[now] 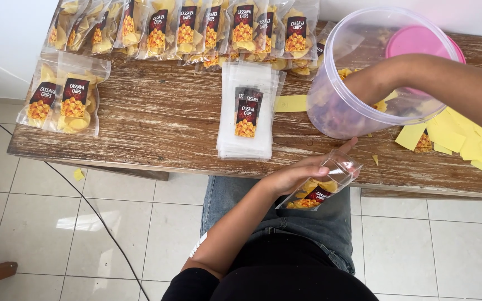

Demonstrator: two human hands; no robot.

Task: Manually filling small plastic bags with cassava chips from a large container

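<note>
Beside the large clear plastic tub (364, 83), tipped on its side on the worn wooden table (157, 122), we have our right arm reaching in through its mouth; our right hand (364, 83) is blurred behind the wall, so we cannot tell how its fingers stand. Just below the tub, over our lap, our left hand (297, 175) grips a small clear pouch (322, 187), part-filled with yellow chips, mouth tilted up toward the tub. We judge filling is under way; next, chips must come cleanly from tub into that narrow opening. Left of the tub lies a stack of empty labelled pouches (247, 114); filled ones (196, 28) line the far edge.
</note>
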